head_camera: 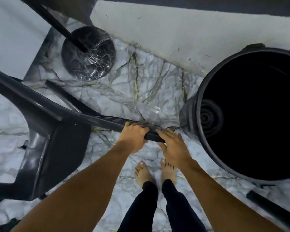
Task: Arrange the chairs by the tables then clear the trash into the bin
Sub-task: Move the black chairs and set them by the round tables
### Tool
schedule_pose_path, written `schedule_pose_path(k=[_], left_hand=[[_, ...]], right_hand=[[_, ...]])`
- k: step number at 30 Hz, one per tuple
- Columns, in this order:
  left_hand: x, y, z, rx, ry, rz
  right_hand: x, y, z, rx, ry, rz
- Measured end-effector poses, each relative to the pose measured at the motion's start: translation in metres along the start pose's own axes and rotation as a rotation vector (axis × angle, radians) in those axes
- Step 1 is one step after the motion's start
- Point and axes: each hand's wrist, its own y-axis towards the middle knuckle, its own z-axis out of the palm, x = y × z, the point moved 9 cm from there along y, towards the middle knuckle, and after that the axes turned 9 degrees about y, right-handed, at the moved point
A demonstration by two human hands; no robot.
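A dark plastic chair (57, 148) lies tipped over on the marble floor at the left. One of its legs (107, 122) stretches right toward me. My left hand (134, 138) is wrapped around the end of that leg. My right hand (172, 146) rests on the leg's tip with fingers spread, thumb under it. A large black bin (199, 131) stands open at the right, close to my right hand; its inside is dark.
A table's black round base (97, 64) and post (54, 24) stand at the upper left, under a white tabletop (12, 39). A white wall base (174, 30) runs across the top. Another dark leg (271, 210) shows at the lower right. My bare feet (156, 173) stand below the hands.
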Motion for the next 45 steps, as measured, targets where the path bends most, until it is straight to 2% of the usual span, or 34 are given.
schedule_pose_path(k=[3, 5, 9, 14, 17, 19, 22, 24, 26, 29, 30, 33, 34, 36, 39, 42, 43, 45], left_hand=[[0.006, -0.013, -0.014, -0.006, -0.013, -0.011], [0.016, -0.031, -0.031, -0.034, -0.037, -0.031], [0.047, -0.089, -0.078, -0.053, -0.091, -0.049], [0.078, -0.181, -0.177, -0.106, -0.264, -0.017], [0.1, -0.237, -0.221, -0.191, -0.444, -0.075], [0.117, -0.281, -0.245, -0.314, -0.559, -0.16], [0.132, -0.358, -0.27, -0.685, -0.791, -0.38], [0.116, -0.409, -0.254, -0.913, -1.043, -0.588], [0.077, -0.441, -0.221, -1.006, -1.289, -0.789], [0.004, -0.446, -0.207, -0.956, -1.484, -0.805], [-0.009, -0.446, -0.204, -0.928, -1.489, -0.872], [-0.015, -0.472, -0.176, -0.864, -1.434, -1.297], [-0.011, -0.482, -0.17, -0.829, -1.405, -1.378], [-0.003, -0.496, -0.173, -0.782, -1.277, -1.408], [0.024, -0.523, -0.194, -0.896, -1.126, -1.447], [0.075, -0.545, -0.218, -0.952, -0.92, -1.442], [0.094, -0.552, -0.226, -0.948, -0.871, -1.429], [0.131, -0.567, -0.24, -0.902, -0.825, -1.401]], right_hand=[[0.01, -0.004, -0.005, 0.025, -0.029, -0.035], [0.034, -0.013, -0.015, 0.041, -0.039, -0.128], [0.114, -0.056, -0.046, 0.063, -0.033, -0.401], [0.22, -0.12, -0.111, -0.028, 0.005, -0.691], [0.279, -0.147, -0.146, 0.011, 0.06, -0.753], [0.318, -0.159, -0.157, 0.102, 0.055, -0.755], [0.373, -0.169, -0.156, 0.162, -0.047, -0.798], [0.408, -0.186, -0.15, 0.192, -0.086, -0.811], [0.445, -0.209, -0.14, 0.205, -0.073, -0.865], [0.502, -0.249, -0.114, 0.221, -0.062, -0.962], [0.514, -0.26, -0.103, 0.241, -0.064, -0.964], [0.532, -0.276, -0.074, 0.307, -0.066, -0.901], [0.537, -0.278, -0.072, 0.305, -0.061, -0.891], [0.549, -0.277, -0.079, 0.277, -0.033, -0.866], [0.581, -0.263, -0.093, 0.272, 0.041, -0.818], [0.624, -0.243, -0.095, 0.343, 0.056, -0.794], [0.638, -0.236, -0.094, 0.364, 0.009, -0.804], [0.669, -0.227, -0.095, 0.259, -0.275, -0.917]])
